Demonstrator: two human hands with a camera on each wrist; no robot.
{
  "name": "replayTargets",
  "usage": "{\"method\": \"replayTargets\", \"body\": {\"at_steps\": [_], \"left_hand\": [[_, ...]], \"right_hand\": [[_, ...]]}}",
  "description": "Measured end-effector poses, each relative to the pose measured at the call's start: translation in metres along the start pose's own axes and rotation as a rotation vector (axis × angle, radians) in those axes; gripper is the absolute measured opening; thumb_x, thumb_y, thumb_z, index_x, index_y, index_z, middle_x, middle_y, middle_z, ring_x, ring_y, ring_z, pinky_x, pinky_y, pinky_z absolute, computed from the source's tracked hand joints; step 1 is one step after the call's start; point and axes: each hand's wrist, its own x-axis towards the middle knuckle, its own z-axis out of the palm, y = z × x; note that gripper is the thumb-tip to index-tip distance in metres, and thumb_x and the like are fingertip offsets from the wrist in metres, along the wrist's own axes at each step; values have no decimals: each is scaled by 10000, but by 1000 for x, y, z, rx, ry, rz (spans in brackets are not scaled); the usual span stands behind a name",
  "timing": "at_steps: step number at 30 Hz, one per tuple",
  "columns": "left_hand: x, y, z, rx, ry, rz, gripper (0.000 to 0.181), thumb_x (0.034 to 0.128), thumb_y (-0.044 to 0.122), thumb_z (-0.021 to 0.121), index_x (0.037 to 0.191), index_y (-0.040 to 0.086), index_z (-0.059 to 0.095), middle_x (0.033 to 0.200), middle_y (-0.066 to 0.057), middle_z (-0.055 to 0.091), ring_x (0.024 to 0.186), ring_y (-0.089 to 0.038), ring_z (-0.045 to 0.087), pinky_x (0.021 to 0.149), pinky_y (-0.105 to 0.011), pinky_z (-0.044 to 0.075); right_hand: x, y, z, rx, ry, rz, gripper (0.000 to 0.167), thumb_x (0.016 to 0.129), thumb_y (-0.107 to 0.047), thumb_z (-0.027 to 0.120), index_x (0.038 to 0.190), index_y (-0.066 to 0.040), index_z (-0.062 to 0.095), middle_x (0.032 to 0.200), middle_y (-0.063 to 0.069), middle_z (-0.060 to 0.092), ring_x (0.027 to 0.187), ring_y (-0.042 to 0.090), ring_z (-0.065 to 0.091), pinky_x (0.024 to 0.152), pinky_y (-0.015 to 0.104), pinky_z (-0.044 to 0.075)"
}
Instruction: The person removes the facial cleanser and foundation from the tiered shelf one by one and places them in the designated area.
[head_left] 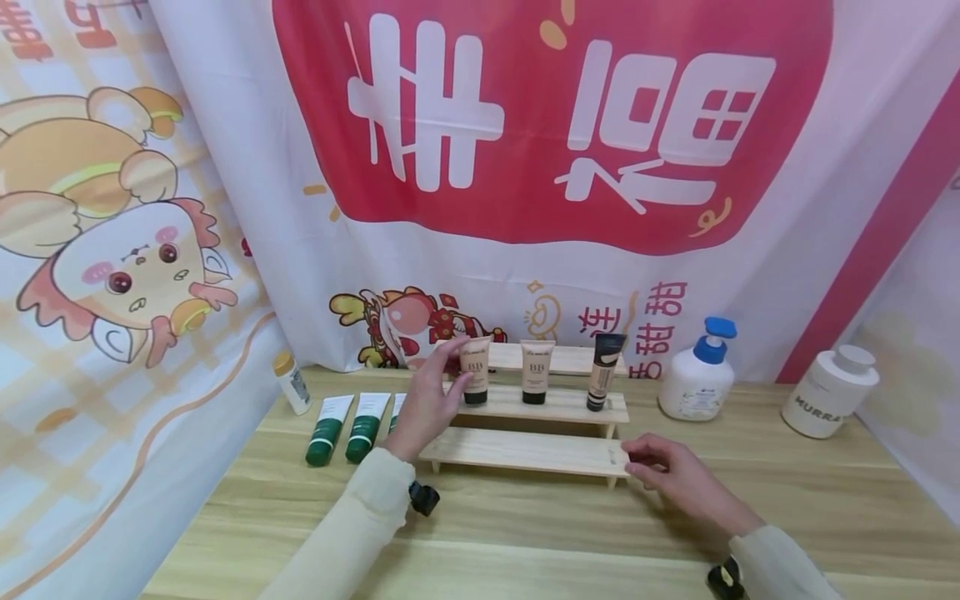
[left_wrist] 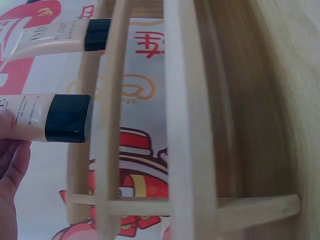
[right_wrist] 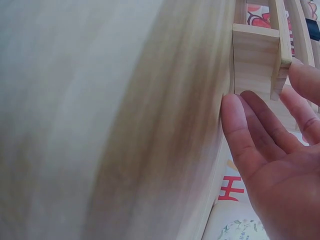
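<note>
My left hand (head_left: 430, 402) pinches the upper part of a beige BB tube (head_left: 476, 379) at the left of the stand's middle tier (head_left: 562, 402); its black cap points down. In the left wrist view this tube (left_wrist: 35, 117) has the thumb on its front; whether the cap touches the wood I cannot tell. A second BB tube (head_left: 536, 375) and a slimmer dark-topped tube (head_left: 602, 375) stand further right on that tier. My right hand (head_left: 678, 479) holds the right end of the lowest tier (head_left: 525, 450), thumb and finger at its corner in the right wrist view (right_wrist: 280, 150).
Green-and-white tubes (head_left: 363, 429) stand left of the stand, partly behind my left hand, with a small yellow-capped bottle (head_left: 292, 383) beyond. On the right are a white pump bottle (head_left: 696, 387) and a white lidded jar (head_left: 828, 396). A printed cloth (head_left: 525, 225) hangs behind.
</note>
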Motion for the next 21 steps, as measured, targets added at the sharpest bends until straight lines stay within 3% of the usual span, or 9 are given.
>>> {"method": "replayTargets", "body": {"at_steps": [8, 14, 18, 21], "left_hand": [[-9, 10, -27, 36, -22, -7, 681, 891, 82, 641, 1445, 315, 320, 1241, -40, 539, 1089, -185, 550, 909, -376, 475], [-17, 12, -48, 58, -31, 40, 673, 890, 83, 645, 1463, 227, 324, 1222, -55, 559, 1058, -174, 555, 912, -356, 471], [-26, 13, -64, 71, -40, 47, 669, 880, 67, 657, 1458, 194, 344, 1192, -50, 577, 998, -158, 569, 860, -344, 494], [-36, 13, -77, 83, -69, -2, 690, 873, 61, 665, 1460, 221, 340, 1082, -16, 591, 919, -122, 565, 785, -334, 518]], "right_hand": [[-1, 1, 0, -14, 7, -27, 300, 862, -127, 680, 1137, -28, 615, 1042, 89, 636, 900, 237, 605, 686, 273, 538], [-2, 0, 0, -40, 28, -1, 290, 860, -140, 685, 1132, -56, 626, 1054, 55, 638, 920, 203, 602, 707, 251, 526], [-2, -1, 1, -41, 29, -4, 292, 853, -148, 693, 1123, -57, 630, 1048, 54, 639, 916, 209, 604, 703, 254, 527], [-1, -2, 1, -48, 29, -6, 289, 853, -156, 694, 1119, -63, 632, 1046, 50, 640, 911, 204, 605, 706, 254, 525]]}}
